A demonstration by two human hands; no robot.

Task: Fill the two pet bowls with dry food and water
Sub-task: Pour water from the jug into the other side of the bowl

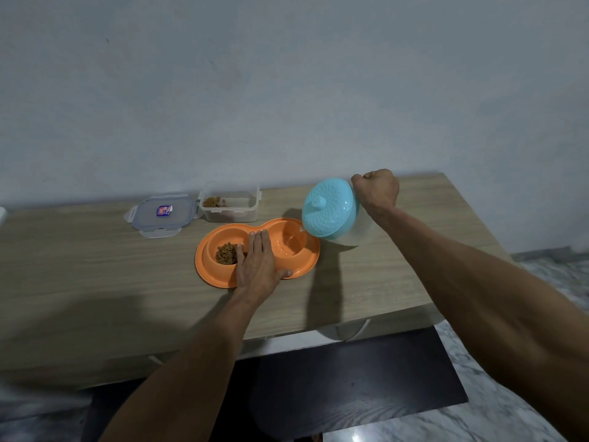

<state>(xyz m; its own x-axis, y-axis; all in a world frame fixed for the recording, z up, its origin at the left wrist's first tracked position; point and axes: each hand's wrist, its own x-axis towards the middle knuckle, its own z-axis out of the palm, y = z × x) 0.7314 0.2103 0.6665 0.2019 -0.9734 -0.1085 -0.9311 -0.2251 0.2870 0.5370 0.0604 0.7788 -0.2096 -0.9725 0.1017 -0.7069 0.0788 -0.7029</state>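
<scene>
Half the job looks done to me, and the other half is under way. Starting at the left of the worktop (79,250), the clear lid (161,215) of the food box lies flat by the far edge, off its box. Just to its right stands the clear food box (230,202), open, with only a little dry food left in one corner. In front of these, near the middle of the worktop, sits the orange double bowl (258,252). Its left well holds a heap of kibble (227,253), so I judge the food part finished. My left hand (258,266) lies flat and spread on the ridge between the two wells, fingers straight, thumb over the near rim, gripping nothing, only pressing the dish down. The right well (291,245) shows a glint that may be a little water, but I cannot tell how much is in it.

Further right, my right hand (377,189) is curled in a fist behind the blue-lidded water jug (331,213), holding what I take to be its handle, hidden from me. The jug is tipped with its lid leaning over the right well. I see no clear stream. What remains, I reckon, is to fill that well and set the jug down.
</scene>
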